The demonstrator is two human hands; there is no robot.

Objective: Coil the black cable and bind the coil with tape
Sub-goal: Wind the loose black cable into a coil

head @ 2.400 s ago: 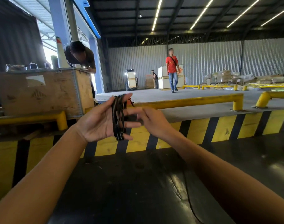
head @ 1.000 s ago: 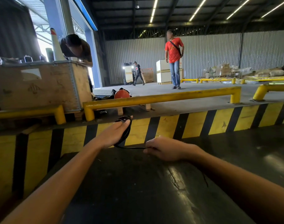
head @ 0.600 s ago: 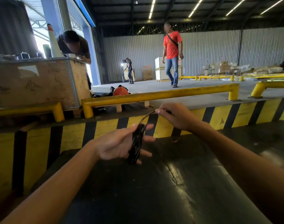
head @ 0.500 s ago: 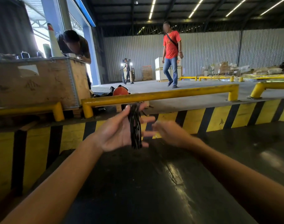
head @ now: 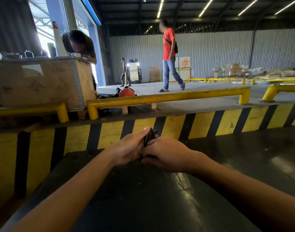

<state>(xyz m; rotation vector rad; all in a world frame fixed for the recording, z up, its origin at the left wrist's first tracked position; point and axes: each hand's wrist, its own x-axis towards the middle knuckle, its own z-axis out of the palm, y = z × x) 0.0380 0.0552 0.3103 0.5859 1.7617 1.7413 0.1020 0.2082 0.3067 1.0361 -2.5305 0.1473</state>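
The black cable is bunched into a small upright coil between my two hands, just above the dark glossy surface. My left hand clasps the coil from the left, fingers stretched up along it. My right hand closes on it from the right, thumb underneath. Only the coil's top and a strip of its side show; the rest is hidden by my fingers. No tape is visible.
A yellow and black striped kerb runs across just beyond my hands, with yellow guard rails on top. A wooden crate stands at left with a person bent over it. Another person in a red shirt walks behind.
My hands have dropped lower and come together. The right hand, apart from the coil half a second ago, now grips it. The person in red has walked to the right.
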